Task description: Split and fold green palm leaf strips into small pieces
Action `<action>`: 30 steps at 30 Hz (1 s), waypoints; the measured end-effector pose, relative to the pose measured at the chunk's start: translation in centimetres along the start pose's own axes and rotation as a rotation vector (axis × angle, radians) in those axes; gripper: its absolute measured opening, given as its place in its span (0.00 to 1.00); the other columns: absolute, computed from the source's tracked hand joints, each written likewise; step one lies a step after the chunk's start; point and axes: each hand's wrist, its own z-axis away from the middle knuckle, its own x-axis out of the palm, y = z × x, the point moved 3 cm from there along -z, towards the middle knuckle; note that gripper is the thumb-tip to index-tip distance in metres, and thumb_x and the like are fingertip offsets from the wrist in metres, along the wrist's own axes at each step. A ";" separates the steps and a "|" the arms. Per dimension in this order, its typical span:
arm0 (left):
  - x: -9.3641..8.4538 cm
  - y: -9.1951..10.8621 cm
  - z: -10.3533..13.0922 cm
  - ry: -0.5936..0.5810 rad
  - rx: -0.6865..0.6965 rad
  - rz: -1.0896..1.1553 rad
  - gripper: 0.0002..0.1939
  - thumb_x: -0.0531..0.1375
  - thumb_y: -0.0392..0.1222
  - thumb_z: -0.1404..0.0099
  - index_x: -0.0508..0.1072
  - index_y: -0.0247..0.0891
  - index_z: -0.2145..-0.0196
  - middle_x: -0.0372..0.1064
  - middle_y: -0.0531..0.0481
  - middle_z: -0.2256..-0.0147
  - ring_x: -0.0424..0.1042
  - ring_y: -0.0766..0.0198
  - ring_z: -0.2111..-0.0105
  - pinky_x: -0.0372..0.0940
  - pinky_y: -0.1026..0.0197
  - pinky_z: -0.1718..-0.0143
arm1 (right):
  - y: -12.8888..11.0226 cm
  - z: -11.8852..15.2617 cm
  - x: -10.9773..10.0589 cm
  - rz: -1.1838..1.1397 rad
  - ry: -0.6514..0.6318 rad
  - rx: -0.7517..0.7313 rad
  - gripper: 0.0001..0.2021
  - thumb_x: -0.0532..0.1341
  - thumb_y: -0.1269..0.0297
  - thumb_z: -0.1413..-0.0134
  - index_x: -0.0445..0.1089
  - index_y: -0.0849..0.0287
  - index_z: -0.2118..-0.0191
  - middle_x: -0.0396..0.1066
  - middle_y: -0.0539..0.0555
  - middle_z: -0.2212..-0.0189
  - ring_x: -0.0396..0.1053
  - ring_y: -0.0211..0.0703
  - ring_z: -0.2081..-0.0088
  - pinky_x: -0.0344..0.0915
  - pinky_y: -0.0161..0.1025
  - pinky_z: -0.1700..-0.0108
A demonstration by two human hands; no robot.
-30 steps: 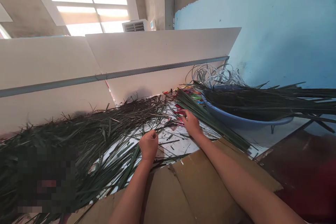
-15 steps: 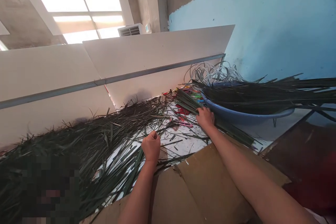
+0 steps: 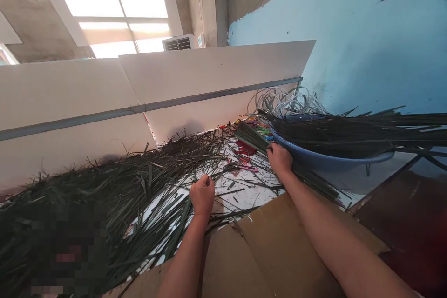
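Observation:
My left hand [image 3: 202, 195] is closed in a fist, thumb side up, over the white work surface [image 3: 240, 200]. Long green leaf strips [image 3: 174, 228] run close beside its wrist; whether any are inside the fist is hidden. My right hand [image 3: 280, 159] lies at a bundle of long green strips [image 3: 253, 136], its fingers curled together at the bundle's near side. What they pinch, if anything, is too small to make out. That bundle passes beneath the hand and comes out again below the blue basin [image 3: 335, 162]. A pink-handled tool [image 3: 248, 168] lies between my hands.
A large heap of dark green strips [image 3: 115, 191] fills the left side. More dark strips [image 3: 349, 132] lie across the basin. Behind stand pale coiled bands [image 3: 279, 100] and a white panel [image 3: 216, 67]. Brown cardboard [image 3: 258, 242] covers the near edge. A red piece [image 3: 245, 147] lies near the bundle.
My right hand has drawn slightly right and toward me along the bundle, its fingers now more curled. My left fist keeps its place. The view has shifted a little.

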 end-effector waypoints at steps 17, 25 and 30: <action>-0.2 0.1 0.3 0.016 0.010 0.130 0.21 0.55 0.43 0.34 0.51 0.39 0.81 0.47 0.57 0.82 0.46 0.67 0.79 0.43 0.61 0.71 | -1.7 0.4 0.2 -0.197 -0.066 -0.081 0.13 0.57 0.64 0.39 0.77 0.58 0.54 0.75 0.60 0.55 0.72 0.50 0.57 0.61 0.41 0.57; 0.7 3.5 -0.2 -0.288 -0.033 0.672 0.18 0.52 0.55 0.34 0.65 0.39 0.73 0.65 0.54 0.76 0.63 0.65 0.74 0.55 0.63 0.70 | -1.1 -1.0 0.9 -0.404 -0.258 0.047 0.11 0.62 0.67 0.52 0.79 0.56 0.62 0.79 0.55 0.63 0.73 0.48 0.62 0.64 0.39 0.61; 4.0 9.6 -1.0 -0.638 -0.228 0.878 0.13 0.58 0.51 0.36 0.72 0.37 0.66 0.76 0.44 0.64 0.71 0.63 0.68 0.59 0.62 0.66 | 0.1 -2.0 0.2 -0.646 -0.417 0.084 0.16 0.60 0.71 0.58 0.79 0.60 0.60 0.79 0.52 0.69 0.73 0.44 0.69 0.65 0.36 0.65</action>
